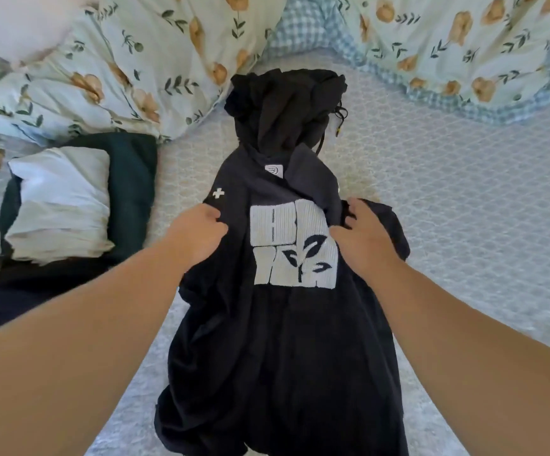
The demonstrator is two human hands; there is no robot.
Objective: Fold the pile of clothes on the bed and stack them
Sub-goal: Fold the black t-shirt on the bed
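Note:
A black hoodie point(277, 340) lies lengthwise on the bed, hood away from me, with a white block print on its chest and a small white cross near its left shoulder. My left hand point(198, 235) grips the fabric at the left side of the chest, fingers curled into the cloth. My right hand point(362, 238) grips the bunched fabric at the right side, fingers curled over a fold. To the left, a white folded garment point(60, 205) rests on a dark green one point(132, 189).
The bed has a pale quilted sheet point(464, 209). A floral duvet point(142, 57) is heaped along the far side, with a blue checked lining point(303, 31) showing. A dark cloth point(20, 297) lies at the left edge near me.

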